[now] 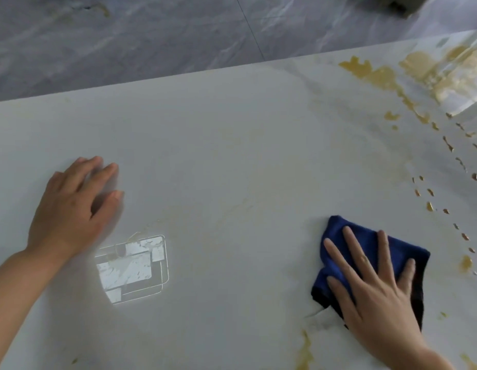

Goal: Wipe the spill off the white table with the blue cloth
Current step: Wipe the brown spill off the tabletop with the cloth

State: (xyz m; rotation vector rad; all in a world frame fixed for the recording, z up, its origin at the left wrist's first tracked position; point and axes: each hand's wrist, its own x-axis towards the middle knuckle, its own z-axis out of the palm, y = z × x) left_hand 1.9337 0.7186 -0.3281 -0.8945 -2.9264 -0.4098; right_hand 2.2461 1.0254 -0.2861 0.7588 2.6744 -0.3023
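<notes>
Nearest the camera, at about four o'clock, the right hand (376, 284) lay flat with straight, spread fingers pressing the folded blue cloth (365, 244) onto the white table (218, 145). At nine o'clock the left hand (72, 206) rested palm-down on the tabletop, fingers relaxed and grasping nothing. Yellowish spill (379, 76) covered the table from one to three o'clock, with droplets trailing down just beside the cloth.

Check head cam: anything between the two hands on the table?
No object. Between the left hand and the right hand pressing the blue cloth lies white table with a bright rectangular reflection and faint yellowish smears.
</notes>
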